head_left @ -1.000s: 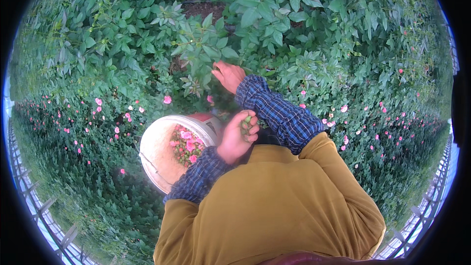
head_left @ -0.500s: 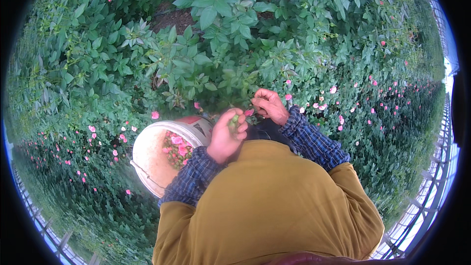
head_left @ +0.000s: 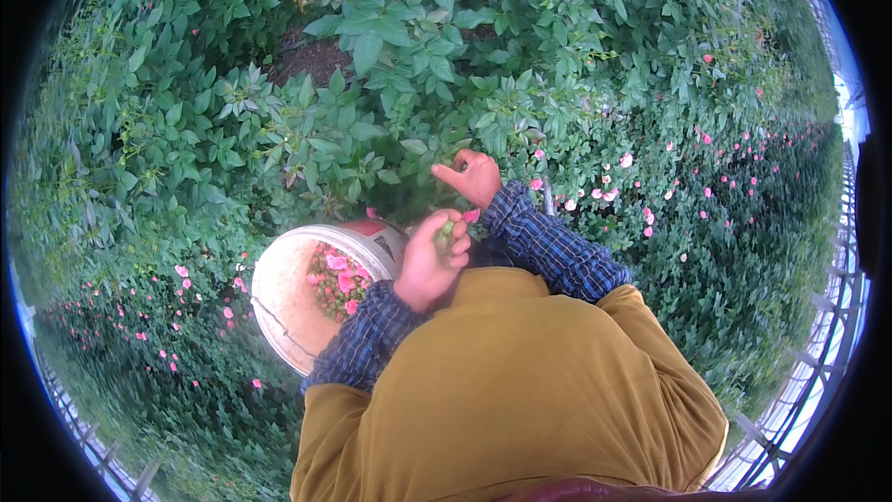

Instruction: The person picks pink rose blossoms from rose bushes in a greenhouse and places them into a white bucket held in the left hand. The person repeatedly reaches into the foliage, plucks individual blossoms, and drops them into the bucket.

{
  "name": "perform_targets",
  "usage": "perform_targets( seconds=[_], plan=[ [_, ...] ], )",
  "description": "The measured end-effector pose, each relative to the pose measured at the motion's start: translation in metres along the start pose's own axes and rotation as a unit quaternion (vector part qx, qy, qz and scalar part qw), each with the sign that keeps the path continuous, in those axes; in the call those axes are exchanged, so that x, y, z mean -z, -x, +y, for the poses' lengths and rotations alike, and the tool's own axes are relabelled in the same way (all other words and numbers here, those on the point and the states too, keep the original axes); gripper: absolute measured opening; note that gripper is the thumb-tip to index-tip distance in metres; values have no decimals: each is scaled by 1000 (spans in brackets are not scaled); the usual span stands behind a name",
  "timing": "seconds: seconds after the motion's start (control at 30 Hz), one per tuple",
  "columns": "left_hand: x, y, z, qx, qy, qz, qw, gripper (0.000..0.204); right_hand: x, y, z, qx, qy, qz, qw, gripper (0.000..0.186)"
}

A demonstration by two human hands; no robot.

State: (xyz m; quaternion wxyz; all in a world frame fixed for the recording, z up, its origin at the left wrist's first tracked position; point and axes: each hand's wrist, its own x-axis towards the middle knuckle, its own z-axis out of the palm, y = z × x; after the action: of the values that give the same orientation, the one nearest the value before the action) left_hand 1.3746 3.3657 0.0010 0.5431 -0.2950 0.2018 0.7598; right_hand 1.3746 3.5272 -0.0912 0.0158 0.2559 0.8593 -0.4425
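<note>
My left hand is closed around a small bunch of green rosebuds, which show between thumb and fingers. A pink rose sits right at its fingertips; whether it belongs to the held bunch I cannot tell. Farther up, my right hand reaches in among the rose leaves, thumb stretched out to the left and apart from the bent fingers. Nothing shows in it. Left of my left hand, a white bucket leans tilted, with pink roses and green buds inside. My left forearm covers part of its rim.
Dense rose bushes spread ahead and to both sides, dotted with pink blooms. Bare soil shows through a gap at the upper left. A thin wire handle hangs across the bucket's mouth. A pale frame structure curves along the right edge.
My right hand has moved left and slightly up, away from the pink rose, and its thumb has spread from the fingers. My left hand stays closed on the buds beside the bucket.
</note>
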Motion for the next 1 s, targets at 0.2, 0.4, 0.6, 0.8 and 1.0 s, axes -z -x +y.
perform_targets(
  seconds=[0.2,0.4,0.6,0.8,1.0],
  plan=[
    [0,-3,-2,1,-2,-9,1000,14,-5,-2,-2,53,-25,61,996,36],
    [-2,-4,7,15,3,-1,1000,14,33,9,-30,-182,-607,-230,738,29],
    [2,-8,9,13,-4,-29,999,11,179,-29,-84,124,-694,-193,683,15],
    [0,-8,10,22,-19,-9,1000,9,302,-85,-132,224,-451,99,858,21],
    [1,-10,5,31,-23,-13,999,9,356,-150,-166,326,-28,390,861,23]
  ],
)
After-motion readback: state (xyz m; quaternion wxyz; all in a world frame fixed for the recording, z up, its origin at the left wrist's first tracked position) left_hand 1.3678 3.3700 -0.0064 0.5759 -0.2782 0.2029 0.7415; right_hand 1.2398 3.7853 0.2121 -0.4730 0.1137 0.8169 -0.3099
